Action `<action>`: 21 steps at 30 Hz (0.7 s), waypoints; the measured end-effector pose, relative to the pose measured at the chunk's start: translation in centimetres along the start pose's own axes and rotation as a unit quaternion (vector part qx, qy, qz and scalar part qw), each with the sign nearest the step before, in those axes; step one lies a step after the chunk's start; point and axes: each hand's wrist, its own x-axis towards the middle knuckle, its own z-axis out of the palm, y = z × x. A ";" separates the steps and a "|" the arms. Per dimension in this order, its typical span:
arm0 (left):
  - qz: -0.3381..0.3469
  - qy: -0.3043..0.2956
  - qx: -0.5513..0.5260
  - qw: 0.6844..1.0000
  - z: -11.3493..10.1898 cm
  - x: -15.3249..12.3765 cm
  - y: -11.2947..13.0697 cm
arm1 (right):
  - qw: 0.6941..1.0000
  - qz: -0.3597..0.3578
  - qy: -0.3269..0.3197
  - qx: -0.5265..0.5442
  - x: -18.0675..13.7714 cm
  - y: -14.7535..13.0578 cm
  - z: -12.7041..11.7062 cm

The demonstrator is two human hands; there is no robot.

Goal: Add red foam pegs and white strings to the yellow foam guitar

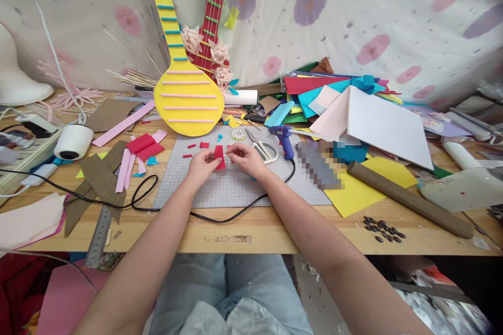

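Note:
Both hands meet over a grey cutting mat on a wooden table. My left hand and my right hand pinch a small red foam piece between their fingertips, holding it just above the mat. A few small red scraps lie on the mat behind it. Scissors and a blue glue gun rest just right of my right hand, its black cable running across the mat's front.
A yellow foam guitar shape and a red one lean on the flowered backdrop. Piled coloured foam sheets, a white board, a brown roll and dark seeds lie right. A power strip, white tape roll and foam strips lie left.

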 end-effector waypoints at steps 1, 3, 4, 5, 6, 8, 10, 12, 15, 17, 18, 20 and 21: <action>0.006 0.011 0.000 1.000 -0.1 0.1 -0.2 | 1.000 0.013 -0.005 -0.001 0.0 -0.1 0.0; 0.009 0.029 0.016 0.999 -0.2 0.4 -0.7 | 0.999 0.042 -0.023 0.006 0.0 -0.1 0.1; 0.013 0.033 0.040 0.999 -0.2 0.4 -0.8 | 0.998 0.054 -0.031 0.010 0.0 -0.1 0.1; 0.022 0.035 0.077 0.996 -0.3 0.4 -0.9 | 0.997 0.064 -0.037 0.008 0.0 -0.1 0.2; 0.035 0.036 0.124 0.991 -0.3 0.4 -1.0 | 0.997 0.073 -0.040 -0.003 0.0 -0.1 0.2; 0.070 0.039 0.216 0.973 -0.4 0.3 -1.0 | 0.995 0.080 -0.032 -0.056 -0.1 -0.2 0.3; 0.107 0.052 0.269 0.956 -0.5 0.3 -0.9 | 0.989 0.072 -0.011 -0.128 -0.2 -0.2 0.3; 0.141 0.078 0.282 0.946 -0.6 0.3 -0.9 | 0.981 0.061 0.007 -0.183 -0.2 -0.3 0.3; 0.172 0.081 0.272 0.943 -0.8 0.3 -0.7 | 0.975 0.057 0.006 -0.214 -0.3 -0.4 0.4; 0.167 0.031 0.256 0.952 -0.7 0.2 -0.6 | 0.975 0.053 0.000 -0.214 -0.3 -0.4 0.4; 0.157 -0.002 0.244 0.957 -0.7 0.1 -0.5 | 0.976 0.048 -0.001 -0.211 -0.3 -0.4 0.4; 0.127 -0.059 0.213 0.967 -0.5 -0.1 -0.2 | 0.979 0.037 0.000 -0.201 -0.3 -0.4 0.4; 0.110 -0.079 0.194 0.971 -0.4 -0.2 -0.1 | 0.980 0.033 0.002 -0.197 -0.3 -0.3 0.4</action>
